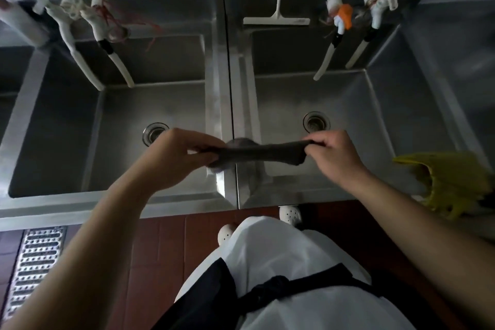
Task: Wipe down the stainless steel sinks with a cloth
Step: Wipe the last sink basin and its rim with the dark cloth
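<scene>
The left hand and right hand each pinch one end of a dark, soft cloth, pulled taut above the divider between two rectangular brushed-steel sinks. Both grips are closed on fabric. Crumpled yellow gloves lie at the right.

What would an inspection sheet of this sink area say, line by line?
Surface: two steel sinks, left sink and right sink, look bare inside.
Job's things: dark cloth stretched above the divider.
Clutter: white squeegee on the back ledge; yellow gloves at right.
Hands: left hand and right hand each pinch a cloth end.
Cables: nothing seen.
Surroundings: taps above; floor drain grate.
</scene>
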`<move>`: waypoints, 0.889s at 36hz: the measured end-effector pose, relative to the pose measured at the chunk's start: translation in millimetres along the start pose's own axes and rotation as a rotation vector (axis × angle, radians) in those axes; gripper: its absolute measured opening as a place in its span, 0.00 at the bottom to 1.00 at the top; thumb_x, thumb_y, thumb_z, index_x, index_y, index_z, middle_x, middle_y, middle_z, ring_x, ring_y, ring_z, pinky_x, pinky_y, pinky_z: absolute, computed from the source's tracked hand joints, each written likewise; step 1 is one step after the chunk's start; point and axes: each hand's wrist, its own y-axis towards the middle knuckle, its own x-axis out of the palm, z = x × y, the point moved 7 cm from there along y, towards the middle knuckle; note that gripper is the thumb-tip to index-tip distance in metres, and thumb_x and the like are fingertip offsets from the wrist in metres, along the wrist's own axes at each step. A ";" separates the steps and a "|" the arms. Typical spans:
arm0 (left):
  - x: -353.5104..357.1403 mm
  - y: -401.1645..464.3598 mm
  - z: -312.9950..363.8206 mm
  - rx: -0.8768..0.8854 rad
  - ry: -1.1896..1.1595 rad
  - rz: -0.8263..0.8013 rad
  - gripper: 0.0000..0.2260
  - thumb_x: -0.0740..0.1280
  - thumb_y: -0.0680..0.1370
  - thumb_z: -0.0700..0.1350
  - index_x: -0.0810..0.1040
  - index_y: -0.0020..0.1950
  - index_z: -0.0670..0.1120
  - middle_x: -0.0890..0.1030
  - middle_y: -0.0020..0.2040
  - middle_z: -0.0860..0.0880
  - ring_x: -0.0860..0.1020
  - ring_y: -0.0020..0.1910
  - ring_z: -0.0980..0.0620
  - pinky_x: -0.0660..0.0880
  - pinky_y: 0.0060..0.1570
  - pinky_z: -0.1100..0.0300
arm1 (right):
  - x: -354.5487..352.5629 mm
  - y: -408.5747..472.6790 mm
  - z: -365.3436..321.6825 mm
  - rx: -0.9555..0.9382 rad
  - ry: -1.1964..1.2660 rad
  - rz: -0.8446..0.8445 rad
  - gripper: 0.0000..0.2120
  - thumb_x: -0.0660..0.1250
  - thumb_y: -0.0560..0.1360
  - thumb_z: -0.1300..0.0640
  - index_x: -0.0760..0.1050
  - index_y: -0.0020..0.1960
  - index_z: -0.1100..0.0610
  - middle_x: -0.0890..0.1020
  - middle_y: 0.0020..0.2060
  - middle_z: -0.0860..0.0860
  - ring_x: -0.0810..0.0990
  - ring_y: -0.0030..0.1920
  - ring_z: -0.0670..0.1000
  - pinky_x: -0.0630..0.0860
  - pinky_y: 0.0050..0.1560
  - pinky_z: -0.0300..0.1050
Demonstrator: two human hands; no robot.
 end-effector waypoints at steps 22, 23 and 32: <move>49.1 1.5 -93.4 0.008 0.162 0.174 0.13 0.69 0.78 0.38 0.84 0.59 0.51 0.86 0.51 0.50 0.82 0.48 0.47 0.77 0.48 0.54 | 76.2 18.3 39.8 0.078 -0.263 0.227 0.11 0.64 0.71 0.68 0.85 0.46 0.61 0.86 0.44 0.52 0.81 0.48 0.53 0.76 0.52 0.44; 53.9 -10.5 -88.8 0.056 0.185 0.182 0.14 0.69 0.77 0.37 0.85 0.59 0.49 0.86 0.50 0.48 0.82 0.48 0.45 0.78 0.49 0.51 | 76.3 4.3 39.1 -0.009 -0.322 0.219 0.12 0.65 0.71 0.69 0.85 0.49 0.62 0.86 0.49 0.54 0.81 0.52 0.55 0.76 0.58 0.48; 111.9 -55.1 -102.4 -0.044 0.095 -0.020 0.19 0.68 0.74 0.36 0.82 0.63 0.50 0.82 0.63 0.49 0.78 0.64 0.43 0.69 0.66 0.45 | 91.5 -68.3 91.2 0.159 -0.670 -0.157 0.29 0.63 0.77 0.63 0.66 0.76 0.48 0.63 0.78 0.52 0.58 0.77 0.58 0.56 0.75 0.58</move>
